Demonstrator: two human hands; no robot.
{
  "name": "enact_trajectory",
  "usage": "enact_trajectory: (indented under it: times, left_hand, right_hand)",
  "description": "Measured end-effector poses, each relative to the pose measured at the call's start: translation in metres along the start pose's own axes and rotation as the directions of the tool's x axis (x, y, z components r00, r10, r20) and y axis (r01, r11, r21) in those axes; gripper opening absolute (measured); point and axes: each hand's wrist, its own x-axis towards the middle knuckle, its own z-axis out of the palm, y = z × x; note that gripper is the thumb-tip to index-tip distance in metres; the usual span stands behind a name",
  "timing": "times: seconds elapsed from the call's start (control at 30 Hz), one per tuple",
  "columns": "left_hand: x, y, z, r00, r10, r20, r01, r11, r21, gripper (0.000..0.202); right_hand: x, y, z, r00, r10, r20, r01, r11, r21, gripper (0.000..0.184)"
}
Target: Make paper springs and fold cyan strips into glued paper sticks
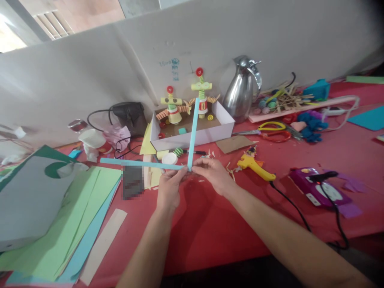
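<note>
Two light-blue paper strips meet at a corner between my hands, above the red tabletop. One paper strip (141, 163) runs out to the left; the other strip (194, 128) points away from me, across the front of the white box. My left hand (170, 186) pinches the joined ends between thumb and fingers. From the other side, my right hand (214, 173) is closed at the same corner, its fingertips on the strips. Fingers cover part of the joint, so I cannot tell whether the ends are folded or stuck.
A white box (192, 138) with two paper-cup figures stands at the back, beside a steel jug (240, 90). To the right lie a yellow glue gun (256, 168), scissors (271, 130) and a purple power strip (319, 188) with cords. Green paper sheets (75, 212) cover the left.
</note>
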Motion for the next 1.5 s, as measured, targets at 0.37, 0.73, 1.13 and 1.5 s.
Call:
enact_trajectory:
  times: [0.37, 0.73, 1.13, 1.5]
  left_hand:
    - [0.001, -0.001, 0.0, 0.998, -0.039, 0.044, 0.04, 0.998, -0.042, 0.015]
    - [0.003, -0.002, -0.002, 0.998, -0.001, 0.069, 0.002, 1.0, -0.012, 0.011]
    - [0.006, -0.009, -0.003, 0.998, 0.023, 0.058, -0.021, 0.999, -0.04, 0.011]
    - [0.006, -0.01, -0.004, 1.0, 0.01, 0.007, -0.009, 0.998, -0.069, 0.019]
  right_hand:
    - [0.003, 0.009, -0.005, 0.995, 0.087, 0.04, -0.089, 0.995, 0.044, 0.022]
    - [0.004, 0.011, -0.004, 0.99, 0.108, 0.093, -0.114, 0.991, 0.066, 0.024]
    - [0.009, 0.016, -0.008, 0.982, 0.119, 0.146, -0.126, 0.991, 0.041, 0.026]
    - [0.01, 0.012, -0.009, 0.955, -0.245, 0.169, 0.283, 0.923, -0.259, 0.004]
